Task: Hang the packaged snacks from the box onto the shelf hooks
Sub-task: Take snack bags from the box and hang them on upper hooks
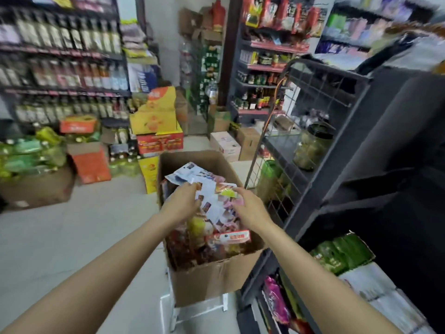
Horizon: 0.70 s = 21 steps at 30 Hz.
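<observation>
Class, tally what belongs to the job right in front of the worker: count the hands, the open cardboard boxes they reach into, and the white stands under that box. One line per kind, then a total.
Hands: 2, left hand and right hand, both in the snack packets
Open cardboard box: 1
White stand: 1
Total: 4

Lighting: bright, even indoor light; pale floor well lit, shadows soft. Dark shelf unit at right underexposed, detail lost. Sharpness: overall soft; bottle shelves at left and goods at the upper right corner smeared. Distortion: wide-angle, uprights lean and bend toward the edges.
</observation>
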Tool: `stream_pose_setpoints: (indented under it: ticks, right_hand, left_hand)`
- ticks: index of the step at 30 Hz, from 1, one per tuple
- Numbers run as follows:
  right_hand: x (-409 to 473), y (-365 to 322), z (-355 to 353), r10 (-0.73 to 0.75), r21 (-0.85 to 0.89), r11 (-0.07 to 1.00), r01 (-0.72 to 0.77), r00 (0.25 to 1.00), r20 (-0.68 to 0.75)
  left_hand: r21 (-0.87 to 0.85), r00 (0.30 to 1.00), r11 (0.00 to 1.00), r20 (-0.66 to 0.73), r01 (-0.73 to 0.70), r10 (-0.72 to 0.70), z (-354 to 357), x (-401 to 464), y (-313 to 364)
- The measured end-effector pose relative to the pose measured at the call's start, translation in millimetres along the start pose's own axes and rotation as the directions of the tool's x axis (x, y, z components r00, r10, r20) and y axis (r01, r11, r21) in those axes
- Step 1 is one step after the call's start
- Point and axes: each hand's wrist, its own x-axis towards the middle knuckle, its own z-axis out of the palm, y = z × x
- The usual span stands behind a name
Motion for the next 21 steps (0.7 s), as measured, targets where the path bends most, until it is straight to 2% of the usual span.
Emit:
stream_pose_setpoints:
  ticks: [3,7,11,14,16,18,21]
  right_hand:
    - [41.4,5.3,11.1,-0.057,-0.012,0.998,0.058,0.995,0.079]
    - [93.1,12.2,29.6,-0.054,-0.124,0.989,0.085,0.971,0.233]
    - [122.3,15.2,52.4,-0.028,-0.056,0.997,0.045,0.962,0.273]
    - [129.8,16.6,59.8,-0.055,-0.069,0.994,0.085,0.933,0.357]
    - [133.1,15.9,57.1,-0.085,-0.028,0.995,0.099,0.941,0.328]
    - [134.2,13.8,48.7,-0.108,0.068,0.993,0.094,0.964,0.242]
    - [134.7,5.8,29.5,-0.136,0.181,0.977,0.113,0.984,0.118]
  left_hand:
    - [0.022,0.999,0.999,0.030,0.032,-0.033,7.4,23.4,-29.2]
    - [-0.013,0.993,0.996,0.075,0.094,-0.092,7.0,38.2,-42.8]
    - [-0.067,0.979,0.977,-0.003,0.205,-0.205,7.4,46.6,-60.1]
    - [-0.141,0.976,0.966,0.013,0.217,-0.218,2.1,49.9,-64.3]
    - [-0.183,0.987,0.970,0.042,0.162,-0.157,-5.2,53.4,-59.4]
    - [-0.239,0.996,0.967,0.047,0.082,-0.073,-14.1,56.7,-48.1]
    - [-0.246,1.000,0.969,-0.015,-0.023,0.020,-30.1,60.7,-26.1]
